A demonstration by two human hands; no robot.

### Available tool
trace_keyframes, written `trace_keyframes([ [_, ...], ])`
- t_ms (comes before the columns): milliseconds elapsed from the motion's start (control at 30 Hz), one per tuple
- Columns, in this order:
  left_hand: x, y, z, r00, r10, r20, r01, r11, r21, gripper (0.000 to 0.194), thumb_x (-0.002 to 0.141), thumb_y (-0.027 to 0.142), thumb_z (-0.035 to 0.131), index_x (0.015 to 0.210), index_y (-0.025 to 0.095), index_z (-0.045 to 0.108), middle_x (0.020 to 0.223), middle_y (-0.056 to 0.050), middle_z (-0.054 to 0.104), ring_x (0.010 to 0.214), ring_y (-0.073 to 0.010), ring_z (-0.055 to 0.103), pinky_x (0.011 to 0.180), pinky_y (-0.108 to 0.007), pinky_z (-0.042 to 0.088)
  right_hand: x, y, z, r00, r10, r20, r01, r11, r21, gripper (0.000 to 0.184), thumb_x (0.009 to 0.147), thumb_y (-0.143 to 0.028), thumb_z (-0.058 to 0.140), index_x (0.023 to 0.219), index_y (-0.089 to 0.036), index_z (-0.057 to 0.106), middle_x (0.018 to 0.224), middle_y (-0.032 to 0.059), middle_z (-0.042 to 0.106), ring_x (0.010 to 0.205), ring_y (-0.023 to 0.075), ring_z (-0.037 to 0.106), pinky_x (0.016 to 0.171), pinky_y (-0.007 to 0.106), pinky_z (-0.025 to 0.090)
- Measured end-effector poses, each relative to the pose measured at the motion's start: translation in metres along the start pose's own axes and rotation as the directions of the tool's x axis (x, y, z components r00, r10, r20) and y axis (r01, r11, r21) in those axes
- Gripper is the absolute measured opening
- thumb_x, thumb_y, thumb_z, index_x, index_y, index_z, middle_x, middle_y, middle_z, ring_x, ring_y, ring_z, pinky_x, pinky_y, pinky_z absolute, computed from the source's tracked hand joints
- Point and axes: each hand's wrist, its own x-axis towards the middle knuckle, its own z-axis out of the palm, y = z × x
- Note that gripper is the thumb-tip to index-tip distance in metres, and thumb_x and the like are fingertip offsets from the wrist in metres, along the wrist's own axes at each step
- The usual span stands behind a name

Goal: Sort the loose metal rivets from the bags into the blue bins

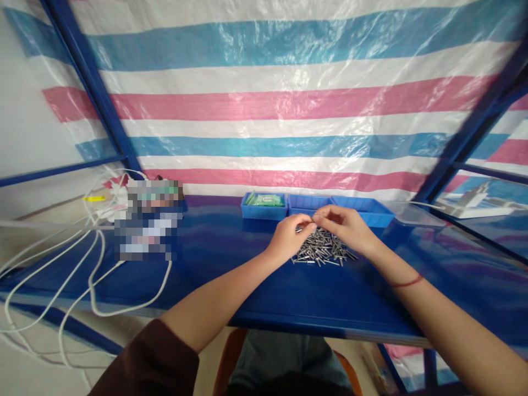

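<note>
A heap of small silvery metal pins or rivets point(324, 247) lies on the blue tabletop point(264, 297). Above its far side my left hand point(292, 235) and my right hand point(344, 224) meet, fingertips almost touching. The thumb and fingers of each are pinched together. Whatever they pinch is too small and too hidden to name. Just behind the hands stand three blue bins in a row: the left bin point(264, 212) holds green packets point(264, 199), the middle bin point(307, 203) is partly covered by my hands, and the right bin point(371, 212) is wider.
A clear plastic lid point(418, 214) lies right of the bins. White cables point(94, 275) loop over the table's left side, near a blurred-out patch point(148, 231). Blue metal posts point(88, 71) frame the bench, with striped plastic sheeting point(264, 104) behind it.
</note>
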Motion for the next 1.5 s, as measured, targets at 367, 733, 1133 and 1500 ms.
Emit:
trace_keyframes([
  [367,0.002,0.002,-0.009,1.000,0.012,0.025,-0.009,0.996,-0.094,0.006,0.077,0.023,0.065,0.080,0.017,0.063,0.079,-0.001,0.067,0.075,-0.0128,0.062,0.071,-0.023,0.047,-0.011,-0.022,-0.002,0.969,-0.244,0.041,0.238,0.878,-0.415,0.012,0.084,-0.029,0.054,0.082,-0.021,0.063,0.074,0.0021,0.064,0.059,0.0130,0.056,0.052,0.024,0.044],
  [733,0.008,0.001,-0.026,0.997,0.081,-0.003,-0.081,0.991,-0.110,0.014,0.078,0.033,0.064,0.080,0.020,0.059,0.079,-0.003,0.065,0.076,-0.0144,0.061,0.074,-0.027,0.049,-0.011,-0.011,-0.004,0.999,-0.050,-0.005,0.044,0.918,-0.393,0.019,0.084,-0.042,0.051,0.092,-0.030,0.064,0.090,0.0058,0.068,0.077,0.0240,0.064,0.062,0.035,0.050],
  [1133,0.020,-0.025,-0.042,1.000,-0.028,-0.010,0.029,0.993,0.115,0.017,0.088,0.026,0.047,0.086,0.018,0.061,0.078,-0.001,0.064,0.071,-0.0123,0.057,0.071,-0.024,0.044,0.050,0.030,-0.018,0.981,-0.070,-0.180,-0.087,0.673,-0.735,0.033,0.087,-0.038,0.045,0.095,-0.014,0.066,0.084,0.0120,0.066,0.076,0.0248,0.061,0.067,0.034,0.043],
  [1500,0.011,-0.027,-0.030,0.981,0.064,0.185,-0.110,0.963,0.246,0.018,0.082,0.014,0.049,0.090,0.020,0.064,0.088,-0.003,0.066,0.084,-0.0168,0.060,0.078,-0.028,0.046,0.002,0.015,-0.010,0.962,0.092,0.257,0.061,0.845,-0.531,0.018,0.078,-0.035,0.058,0.077,-0.018,0.063,0.075,0.0040,0.064,0.064,0.0151,0.055,0.060,0.028,0.039],
])
